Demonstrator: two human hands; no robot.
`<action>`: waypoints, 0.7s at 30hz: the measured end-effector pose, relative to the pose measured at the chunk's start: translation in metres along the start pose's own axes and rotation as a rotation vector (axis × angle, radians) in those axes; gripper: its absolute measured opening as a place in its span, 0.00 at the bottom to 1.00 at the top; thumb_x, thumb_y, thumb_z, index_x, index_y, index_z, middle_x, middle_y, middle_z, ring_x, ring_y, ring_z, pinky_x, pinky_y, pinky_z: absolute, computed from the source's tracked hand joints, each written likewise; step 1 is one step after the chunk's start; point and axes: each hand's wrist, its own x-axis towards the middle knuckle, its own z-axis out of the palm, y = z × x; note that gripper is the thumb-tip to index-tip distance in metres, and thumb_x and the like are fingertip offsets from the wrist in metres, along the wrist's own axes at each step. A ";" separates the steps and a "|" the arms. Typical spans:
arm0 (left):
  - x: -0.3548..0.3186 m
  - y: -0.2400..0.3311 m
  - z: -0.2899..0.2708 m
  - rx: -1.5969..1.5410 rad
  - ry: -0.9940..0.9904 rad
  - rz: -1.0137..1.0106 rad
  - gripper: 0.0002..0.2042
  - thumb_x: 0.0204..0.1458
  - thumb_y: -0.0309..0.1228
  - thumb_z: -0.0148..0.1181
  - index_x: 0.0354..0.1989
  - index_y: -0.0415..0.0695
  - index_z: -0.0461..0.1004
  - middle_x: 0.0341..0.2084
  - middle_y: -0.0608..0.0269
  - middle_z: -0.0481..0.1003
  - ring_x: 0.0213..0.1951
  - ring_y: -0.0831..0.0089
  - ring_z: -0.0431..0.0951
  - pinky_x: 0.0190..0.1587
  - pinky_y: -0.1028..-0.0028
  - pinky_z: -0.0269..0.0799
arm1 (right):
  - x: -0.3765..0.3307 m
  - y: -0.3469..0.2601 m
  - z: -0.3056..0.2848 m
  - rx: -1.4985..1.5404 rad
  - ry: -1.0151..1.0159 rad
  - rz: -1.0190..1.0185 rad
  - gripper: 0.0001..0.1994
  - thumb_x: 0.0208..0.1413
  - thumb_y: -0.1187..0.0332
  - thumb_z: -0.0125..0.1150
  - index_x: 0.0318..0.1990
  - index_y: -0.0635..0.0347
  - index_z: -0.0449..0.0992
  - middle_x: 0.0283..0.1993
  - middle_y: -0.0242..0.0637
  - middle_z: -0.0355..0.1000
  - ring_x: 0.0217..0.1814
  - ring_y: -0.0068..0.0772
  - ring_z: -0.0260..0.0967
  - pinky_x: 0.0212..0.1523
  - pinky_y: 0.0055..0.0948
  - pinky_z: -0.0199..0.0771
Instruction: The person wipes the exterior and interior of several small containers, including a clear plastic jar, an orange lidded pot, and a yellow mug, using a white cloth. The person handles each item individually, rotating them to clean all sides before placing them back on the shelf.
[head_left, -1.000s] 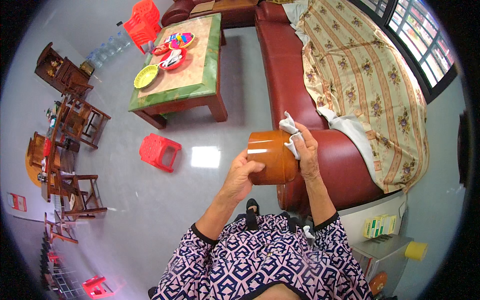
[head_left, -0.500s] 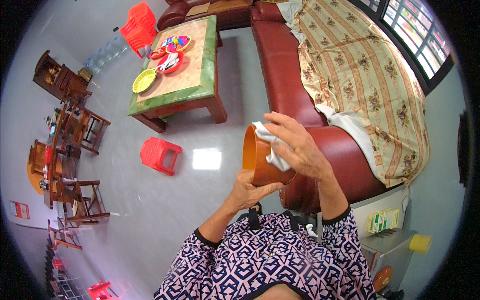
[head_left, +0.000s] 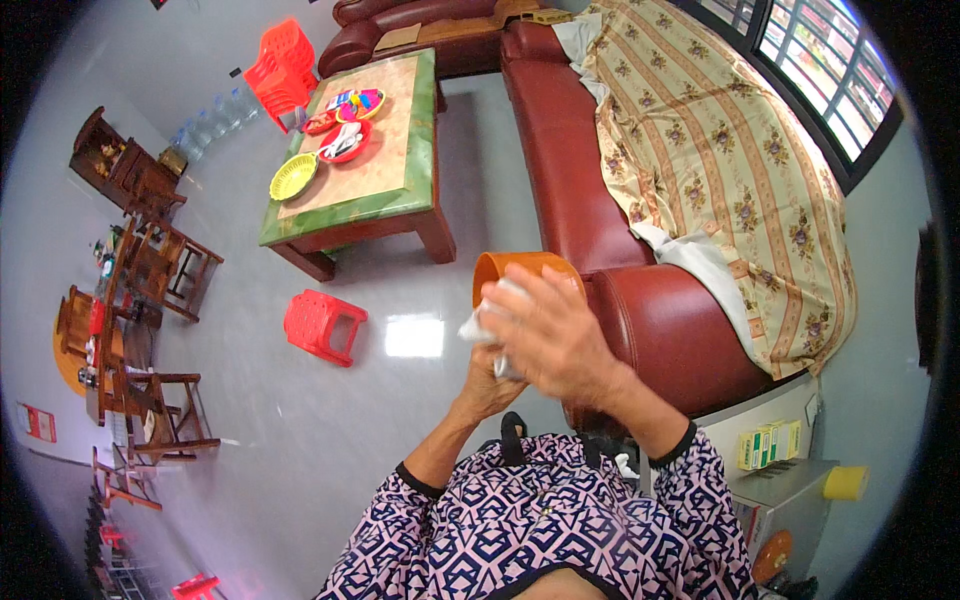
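Observation:
An orange-brown cylindrical container [head_left: 532, 263] is held up in front of me, its round open mouth showing at the top. My left hand [head_left: 487, 385] grips it low down; its fingers are partly hidden behind the cloth and my other hand. A crumpled white cloth [head_left: 478, 326] lies against the near side of the container. Over that cloth my right hand [head_left: 550, 335] is pressed, slightly blurred, its fingers reaching up toward the rim.
A red plastic stool [head_left: 325, 325] stands on the floor ahead to the left. Beyond it is a green-edged low table [head_left: 420, 190] bearing several baskets. A dark red leather sofa [head_left: 660, 335], partly under a flowered cover [head_left: 720, 150], runs along the right. Wooden chairs [head_left: 175, 400] line the left.
The container has turned from lying sideways to mouth upward. My right hand, with the cloth, has moved left and down across its side.

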 end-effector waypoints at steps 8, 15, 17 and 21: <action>0.012 0.025 0.002 0.099 -0.231 -0.008 0.10 0.41 0.26 0.69 0.32 0.39 0.77 0.26 0.61 0.79 0.28 0.72 0.79 0.32 0.74 0.73 | -0.012 0.033 -0.015 0.113 0.193 0.209 0.17 0.56 0.66 0.48 0.50 0.63 0.70 0.50 0.39 0.71 0.51 0.38 0.68 0.54 0.32 0.64; 0.009 0.039 0.004 -0.125 -0.268 -0.012 0.12 0.41 0.24 0.69 0.35 0.37 0.77 0.31 0.61 0.79 0.33 0.75 0.78 0.36 0.76 0.73 | -0.037 0.070 -0.018 1.287 0.233 0.802 0.19 0.62 0.61 0.43 0.52 0.66 0.68 0.44 0.35 0.71 0.43 0.20 0.66 0.44 0.19 0.64; 0.009 0.032 0.008 -0.237 -0.184 -0.146 0.12 0.41 0.24 0.69 0.36 0.37 0.77 0.32 0.63 0.79 0.34 0.77 0.77 0.37 0.77 0.73 | -0.042 0.052 -0.019 1.193 0.363 0.760 0.18 0.63 0.65 0.41 0.54 0.65 0.66 0.51 0.39 0.68 0.52 0.26 0.64 0.52 0.23 0.63; 0.012 0.024 0.004 -0.297 -0.158 -0.209 0.13 0.41 0.24 0.69 0.37 0.39 0.77 0.33 0.66 0.78 0.34 0.81 0.76 0.38 0.79 0.73 | -0.047 0.028 -0.017 0.709 0.389 0.510 0.16 0.58 0.71 0.46 0.53 0.61 0.68 0.58 0.42 0.63 0.60 0.40 0.60 0.60 0.35 0.57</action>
